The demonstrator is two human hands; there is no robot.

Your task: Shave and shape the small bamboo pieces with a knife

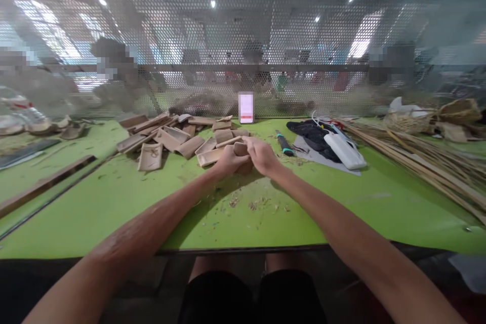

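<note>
Near the middle of the green table, my left hand (pixel 230 160) is closed around a short curved piece of bamboo (pixel 240 149). My right hand (pixel 262 156) meets it from the other side, its fingers bent over the same piece and partly hiding it. Just beyond and left of my hands lies a heap of split bamboo pieces (pixel 189 146), some with the hollow side up. One squarish bamboo piece (pixel 150 157) sits at the near edge of the heap. A utility knife (pixel 284 143) with a black and teal handle rests right of my right hand.
A lit phone (pixel 246 108) stands against the perforated metal screen (pixel 212 35). To the right are dark gloves or cloth (pixel 309 134), a white device (pixel 345 151) and long bamboo strips (pixel 421 162). Shavings (pixel 252 206) dot the green table (pixel 288 228). A wooden bar (pixel 49 182) lies left.
</note>
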